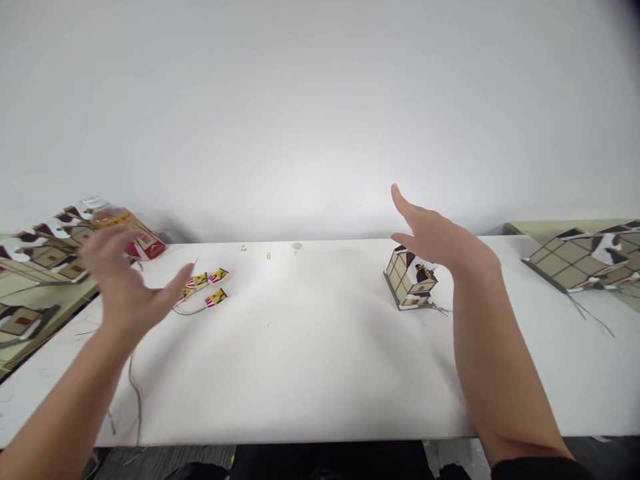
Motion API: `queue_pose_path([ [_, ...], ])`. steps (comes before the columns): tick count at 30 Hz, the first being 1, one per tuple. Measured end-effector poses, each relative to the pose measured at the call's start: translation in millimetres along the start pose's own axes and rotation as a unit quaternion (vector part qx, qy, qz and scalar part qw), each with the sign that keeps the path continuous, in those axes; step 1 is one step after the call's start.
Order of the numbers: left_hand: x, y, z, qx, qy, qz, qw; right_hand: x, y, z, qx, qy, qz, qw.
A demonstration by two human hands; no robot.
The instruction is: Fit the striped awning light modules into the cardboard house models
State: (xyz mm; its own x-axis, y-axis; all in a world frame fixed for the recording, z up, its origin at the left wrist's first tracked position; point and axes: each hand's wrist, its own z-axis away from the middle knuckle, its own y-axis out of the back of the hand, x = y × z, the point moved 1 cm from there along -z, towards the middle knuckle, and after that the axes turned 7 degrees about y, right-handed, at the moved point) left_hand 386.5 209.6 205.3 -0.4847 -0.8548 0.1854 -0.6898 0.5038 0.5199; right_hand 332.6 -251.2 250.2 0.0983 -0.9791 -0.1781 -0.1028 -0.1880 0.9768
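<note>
My left hand (133, 287) is raised above the left part of the white table (310, 373), thumb apart from the curled, slightly blurred fingers, holding nothing. Just right of it lie small red, white and yellow pieces (217, 298) joined by thin cord. My right hand (433, 233) hangs in the air, fingers stretched out and thumb apart, with nothing in it. Below and left of that hand stands a small beige and brown model house (404, 277) with thin wires at its base; the hand overlaps its top in view.
A bottle with a red label (150, 245) lies at the back left by the wall. More model houses (45, 257) are on a shelf at the left. Others (565, 259) stand at the right edge. A cord (134, 383) runs toward the front edge.
</note>
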Motion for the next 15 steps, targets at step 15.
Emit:
queue_pose_path([
  [15,37.7,-27.5,15.1,-0.387,0.071,-0.054,0.918,60.5,19.6,15.9,-0.075,-0.144,-0.112,0.98],
])
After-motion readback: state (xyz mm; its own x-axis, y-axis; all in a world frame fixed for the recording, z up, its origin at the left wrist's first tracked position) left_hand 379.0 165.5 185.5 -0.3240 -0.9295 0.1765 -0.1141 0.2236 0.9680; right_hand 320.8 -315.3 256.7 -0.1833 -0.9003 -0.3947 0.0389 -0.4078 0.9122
